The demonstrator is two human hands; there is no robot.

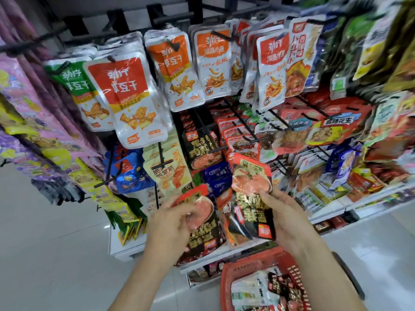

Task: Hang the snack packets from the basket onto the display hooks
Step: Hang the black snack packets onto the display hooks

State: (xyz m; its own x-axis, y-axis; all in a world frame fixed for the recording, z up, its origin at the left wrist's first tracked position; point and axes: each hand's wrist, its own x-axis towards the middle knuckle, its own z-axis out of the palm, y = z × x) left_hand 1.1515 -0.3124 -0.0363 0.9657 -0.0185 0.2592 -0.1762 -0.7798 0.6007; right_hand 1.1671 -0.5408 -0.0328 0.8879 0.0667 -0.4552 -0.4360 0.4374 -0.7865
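A crowded display rack [224, 108] of hanging snack packets fills the view, black hooks [241, 122] jutting between them. Below sits a red basket [244, 268] holding more packets. The left hand [173, 223] pinches a black-and-red packet [202, 225] by its top; the right hand [285, 218] grips another packet [251, 187] from beneath, raised toward the hooks.

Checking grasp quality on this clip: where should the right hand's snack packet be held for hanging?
Keep the right hand low on the black-and-red packet, coming from below. Its red top edge points up toward the hooks, so that end must stay free.
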